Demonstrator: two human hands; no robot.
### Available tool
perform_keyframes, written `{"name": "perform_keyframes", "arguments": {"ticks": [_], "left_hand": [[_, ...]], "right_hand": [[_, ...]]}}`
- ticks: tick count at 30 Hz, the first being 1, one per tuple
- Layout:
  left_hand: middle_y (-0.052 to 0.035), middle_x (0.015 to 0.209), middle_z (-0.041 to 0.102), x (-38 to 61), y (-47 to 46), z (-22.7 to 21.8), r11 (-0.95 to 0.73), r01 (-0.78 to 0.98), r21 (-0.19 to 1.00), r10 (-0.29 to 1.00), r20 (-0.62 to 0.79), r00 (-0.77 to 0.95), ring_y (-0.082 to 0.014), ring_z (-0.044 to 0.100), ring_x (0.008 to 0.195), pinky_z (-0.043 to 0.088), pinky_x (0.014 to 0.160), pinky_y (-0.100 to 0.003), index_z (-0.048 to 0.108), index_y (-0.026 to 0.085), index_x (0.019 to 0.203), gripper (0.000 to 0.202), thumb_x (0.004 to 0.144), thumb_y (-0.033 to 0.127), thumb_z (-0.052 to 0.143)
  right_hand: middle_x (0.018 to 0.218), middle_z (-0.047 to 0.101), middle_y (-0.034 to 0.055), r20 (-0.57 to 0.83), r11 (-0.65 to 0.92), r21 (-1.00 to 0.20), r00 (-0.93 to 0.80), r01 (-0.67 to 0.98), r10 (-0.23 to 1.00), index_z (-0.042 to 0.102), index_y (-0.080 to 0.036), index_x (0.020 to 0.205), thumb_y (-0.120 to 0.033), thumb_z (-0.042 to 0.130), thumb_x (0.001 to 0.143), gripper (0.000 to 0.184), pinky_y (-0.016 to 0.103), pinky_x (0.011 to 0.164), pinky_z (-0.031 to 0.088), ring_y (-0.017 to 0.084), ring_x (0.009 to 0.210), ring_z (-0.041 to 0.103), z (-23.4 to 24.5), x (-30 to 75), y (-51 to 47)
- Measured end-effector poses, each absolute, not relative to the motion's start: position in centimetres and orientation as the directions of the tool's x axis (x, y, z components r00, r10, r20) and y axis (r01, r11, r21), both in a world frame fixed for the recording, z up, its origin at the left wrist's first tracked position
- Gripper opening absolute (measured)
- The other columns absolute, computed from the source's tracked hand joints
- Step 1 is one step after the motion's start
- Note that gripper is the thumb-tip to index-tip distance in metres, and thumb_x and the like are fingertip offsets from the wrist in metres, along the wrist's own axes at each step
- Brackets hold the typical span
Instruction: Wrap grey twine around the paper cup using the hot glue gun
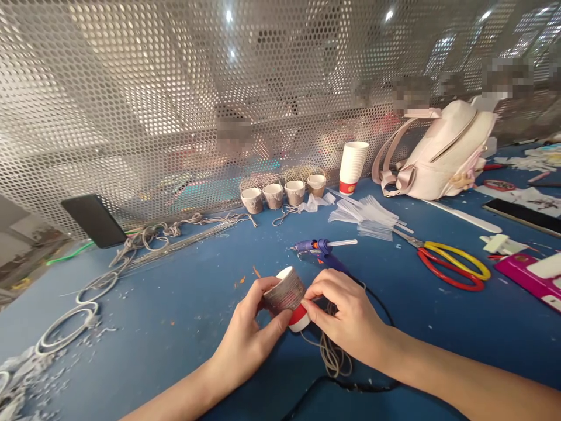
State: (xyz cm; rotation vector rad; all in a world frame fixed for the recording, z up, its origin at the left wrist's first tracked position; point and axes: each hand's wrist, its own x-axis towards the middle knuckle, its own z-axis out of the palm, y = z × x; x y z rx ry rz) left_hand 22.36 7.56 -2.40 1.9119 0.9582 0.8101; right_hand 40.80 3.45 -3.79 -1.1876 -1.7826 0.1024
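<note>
My left hand (254, 324) grips a small paper cup (299, 319), which is tilted. Grey-brown cord is wound around much of its side, while a red and white band stays bare at one end. My right hand (344, 313) pinches the cord against the cup's side with thumb and forefinger. A loose bundle of the same cord (333, 354) trails onto the table below that hand. Just beyond the hands lies a blue hot glue gun (315, 248) with a clear glue stick in its back.
Several cord-wrapped little buckets (252, 201) line the mesh wall, beside stacked paper cups (353, 166) and a pale backpack (447, 152). Red-and-yellow-handled scissors (453, 263) lie right. A phone (94, 221) leans at left near cords and wires (175, 242). The glue gun's black cable (363, 386) crosses the front.
</note>
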Motion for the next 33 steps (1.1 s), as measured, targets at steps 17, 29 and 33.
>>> {"name": "perform_keyframes", "arguments": {"ticks": [17, 29, 33], "left_hand": [[-0.0004, 0.083, 0.064, 22.14, 7.67, -2.33, -0.39, 0.297, 0.871, 0.855, 0.223, 0.467, -0.0153, 0.059, 0.074, 0.05, 0.07, -0.027, 0.053, 0.021, 0.099, 0.019, 0.081, 0.023, 0.056], [0.0012, 0.078, 0.063, 22.4, 7.69, -2.31, -0.366, 0.326, 0.872, 0.86, 0.183, 0.476, -0.0144, 0.058, 0.07, 0.05, 0.066, -0.025, 0.054, 0.02, 0.096, 0.016, 0.08, 0.024, 0.055], [0.0005, 0.08, 0.064, 22.43, 7.75, -2.41, -0.351, 0.342, 0.872, 0.863, 0.159, 0.48, -0.0151, 0.058, 0.071, 0.05, 0.066, -0.025, 0.055, 0.02, 0.096, 0.017, 0.08, 0.025, 0.054]], "right_hand": [[0.073, 0.061, 0.001, 0.616, 0.505, -0.576, -0.064, 0.643, 0.785, 0.058, -0.02, 0.076, -0.015, 0.055, 0.087, 0.013, 0.03, 0.064, 0.045, 0.015, 0.068, 0.056, -3.63, 41.01, 3.45], [0.071, 0.06, 0.0003, 0.636, 0.51, -0.552, -0.061, 0.66, 0.769, 0.055, -0.02, 0.073, -0.014, 0.054, 0.088, 0.016, 0.029, 0.063, 0.044, 0.015, 0.067, 0.056, -3.65, 40.88, 3.45], [0.071, 0.06, 0.0004, 0.642, 0.511, -0.546, -0.06, 0.664, 0.764, 0.055, -0.02, 0.073, -0.015, 0.054, 0.088, 0.016, 0.029, 0.064, 0.044, 0.015, 0.067, 0.055, -3.7, 40.85, 3.47]]}}
